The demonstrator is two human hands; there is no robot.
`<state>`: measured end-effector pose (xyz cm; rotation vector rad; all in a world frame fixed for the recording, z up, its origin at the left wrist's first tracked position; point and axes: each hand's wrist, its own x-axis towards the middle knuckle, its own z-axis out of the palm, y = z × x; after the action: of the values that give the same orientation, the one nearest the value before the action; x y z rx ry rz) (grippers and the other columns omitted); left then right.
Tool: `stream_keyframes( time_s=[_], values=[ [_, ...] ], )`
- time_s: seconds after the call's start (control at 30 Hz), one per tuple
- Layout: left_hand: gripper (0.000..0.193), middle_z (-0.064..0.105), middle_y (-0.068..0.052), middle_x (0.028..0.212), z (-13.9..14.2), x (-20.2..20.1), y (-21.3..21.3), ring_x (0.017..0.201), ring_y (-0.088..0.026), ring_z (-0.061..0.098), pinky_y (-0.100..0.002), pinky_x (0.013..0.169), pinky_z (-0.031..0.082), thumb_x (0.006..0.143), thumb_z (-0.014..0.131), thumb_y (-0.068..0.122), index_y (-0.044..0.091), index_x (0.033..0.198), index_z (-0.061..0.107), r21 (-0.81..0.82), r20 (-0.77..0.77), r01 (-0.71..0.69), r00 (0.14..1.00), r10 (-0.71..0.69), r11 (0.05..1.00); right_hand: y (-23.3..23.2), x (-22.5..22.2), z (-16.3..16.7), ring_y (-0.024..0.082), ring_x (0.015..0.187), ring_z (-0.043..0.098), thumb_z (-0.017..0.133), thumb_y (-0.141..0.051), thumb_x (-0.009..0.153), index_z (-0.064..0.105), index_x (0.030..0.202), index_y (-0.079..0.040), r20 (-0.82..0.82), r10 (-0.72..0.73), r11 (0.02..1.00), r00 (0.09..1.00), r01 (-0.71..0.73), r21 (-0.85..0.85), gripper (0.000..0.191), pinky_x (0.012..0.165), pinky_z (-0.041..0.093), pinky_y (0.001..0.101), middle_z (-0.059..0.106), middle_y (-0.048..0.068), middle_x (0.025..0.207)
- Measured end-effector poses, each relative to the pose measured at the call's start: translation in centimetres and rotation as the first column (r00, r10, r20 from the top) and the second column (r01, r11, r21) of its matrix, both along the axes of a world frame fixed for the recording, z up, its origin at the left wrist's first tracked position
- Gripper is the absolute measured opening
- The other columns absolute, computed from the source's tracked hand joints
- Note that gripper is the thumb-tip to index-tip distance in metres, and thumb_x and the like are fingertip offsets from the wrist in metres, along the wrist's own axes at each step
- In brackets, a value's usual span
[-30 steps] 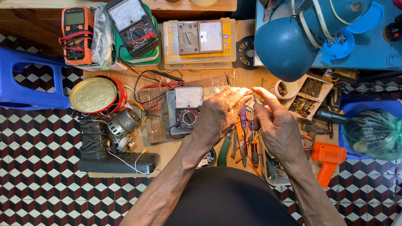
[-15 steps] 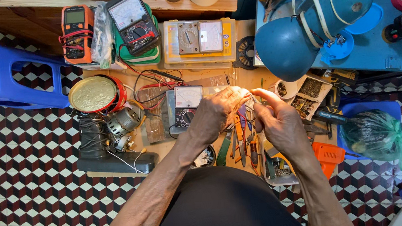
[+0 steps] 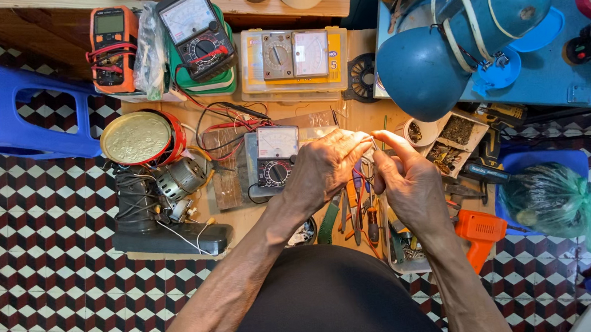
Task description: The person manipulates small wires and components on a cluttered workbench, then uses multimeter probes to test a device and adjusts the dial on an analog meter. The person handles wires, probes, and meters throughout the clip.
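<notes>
Both hands meet under the blue lamp point(image 3: 438, 56), fingertips pinched together on something small and bright that cannot be made out; the left hand point(image 3: 325, 166) is curled over it, the right hand point(image 3: 403, 177) closes in from the right. That small part sits between them, above the pliers and screwdrivers point(image 3: 359, 214) lying on the bench point(image 3: 243, 223). The work looks midway: the grey meter point(image 3: 274, 157) waits just left, its red and black leads point(image 3: 222, 126) loose, and the small motor point(image 3: 183, 178) lies untouched farther left.
</notes>
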<state>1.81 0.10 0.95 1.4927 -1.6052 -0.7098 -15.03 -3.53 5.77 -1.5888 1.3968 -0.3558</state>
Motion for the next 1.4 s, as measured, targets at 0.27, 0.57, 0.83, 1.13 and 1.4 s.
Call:
stream_keyframes(
  time_s=[0.27, 0.57, 0.83, 1.13, 1.4],
  values=[
    [0.021, 0.075, -0.013, 0.101, 0.6, 0.0, 0.1, 0.089, -0.03, 0.072, -0.039, 0.077, 0.059, 0.1, 0.063, 0.018, 0.006, 0.114, 0.073, -0.104, 0.049, -0.009, 0.999, 0.014, 0.994, -0.1, 0.2, 0.3, 0.006, 0.052, 0.059, 0.058, -0.021, 0.1, 0.06, 0.141, -0.01, -0.017, 0.008, 1.0, 1.0, -0.008, -0.019, 0.042, 0.049, 0.048, 0.0252, 0.065, 0.0, 0.059],
    [0.02, 0.074, -0.013, 0.098, 1.3, -0.2, 0.0, 0.088, -0.029, 0.072, -0.039, 0.077, 0.058, 0.099, 0.063, 0.016, 0.005, 0.114, 0.073, -0.032, -0.007, -0.024, 1.0, 0.024, 0.999, -0.3, 0.3, 0.6, 0.007, 0.054, 0.06, 0.059, -0.02, 0.1, 0.06, 0.141, -0.011, -0.01, 0.006, 1.0, 1.0, -0.007, -0.015, 0.042, 0.053, 0.05, 0.0263, 0.064, 0.001, 0.06],
    [0.025, 0.073, -0.017, 0.115, 0.9, -0.6, -0.1, 0.1, -0.032, 0.072, -0.039, 0.086, 0.058, 0.098, 0.063, 0.013, 0.0, 0.119, 0.07, -0.082, 0.069, -0.04, 0.997, 0.046, 0.996, -1.7, 0.2, 1.3, 0.01, 0.052, 0.056, 0.056, -0.024, 0.1, 0.059, 0.144, -0.013, -0.119, 0.045, 0.999, 0.992, -0.042, 0.027, 0.045, 0.05, 0.046, 0.0294, 0.065, 0.002, 0.061],
    [0.02, 0.076, -0.014, 0.094, 1.3, -0.6, 0.1, 0.079, -0.025, 0.076, -0.036, 0.065, 0.06, 0.101, 0.066, 0.018, 0.005, 0.117, 0.069, 0.016, -0.054, -0.11, 0.992, 0.111, 0.994, -1.7, 0.0, 1.8, 0.005, 0.052, 0.053, 0.054, -0.021, 0.101, 0.058, 0.145, -0.01, 0.063, 0.066, 0.992, 0.996, -0.073, 0.105, 0.045, 0.05, 0.045, 0.0249, 0.063, 0.001, 0.061],
    [0.023, 0.076, -0.008, 0.083, 2.0, -0.9, -0.2, 0.073, -0.016, 0.074, -0.03, 0.06, 0.056, 0.101, 0.064, 0.021, 0.007, 0.118, 0.069, 0.22, -0.264, -0.134, 0.946, 0.191, 0.966, -2.2, -0.8, 2.2, 0.002, 0.042, 0.04, 0.053, -0.017, 0.1, 0.052, 0.15, -0.009, 0.249, -0.032, 0.946, 0.968, -0.052, 0.32, 0.05, 0.037, 0.031, 0.0188, 0.06, -0.001, 0.063]
  ],
)
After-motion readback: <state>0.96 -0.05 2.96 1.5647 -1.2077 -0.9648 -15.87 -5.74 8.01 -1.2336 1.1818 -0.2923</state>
